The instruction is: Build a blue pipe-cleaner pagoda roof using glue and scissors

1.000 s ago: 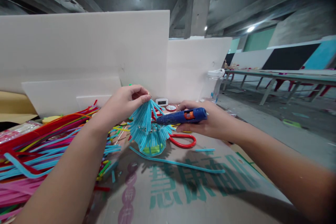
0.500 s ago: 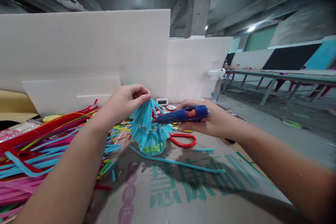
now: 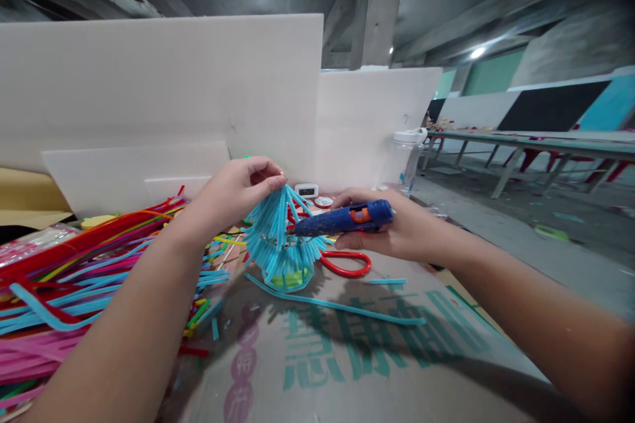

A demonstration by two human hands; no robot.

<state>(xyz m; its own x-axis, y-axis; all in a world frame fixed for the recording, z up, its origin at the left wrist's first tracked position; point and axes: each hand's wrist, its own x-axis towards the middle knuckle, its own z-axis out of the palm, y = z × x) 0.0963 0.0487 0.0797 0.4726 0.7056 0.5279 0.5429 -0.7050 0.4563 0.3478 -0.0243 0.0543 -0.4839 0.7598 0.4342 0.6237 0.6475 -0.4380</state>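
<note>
The left hand (image 3: 237,190) pinches the top of a blue pipe-cleaner bundle (image 3: 280,241) between its fingers (image 3: 268,180). The right hand (image 3: 397,231) grips a blue glue gun (image 3: 347,219), nozzle touching the bundle just below those fingers, above the worktop (image 3: 347,357).

A flattened cardboard sheet (image 3: 347,370) printed with green characters covers the worktable. Left of it lies a heap of coloured pipe cleaners (image 3: 74,284). On the cardboard lie a long blue pipe cleaner (image 3: 342,307), red-handled scissors (image 3: 350,264) beyond it, and a short blue offcut (image 3: 387,282).
</note>
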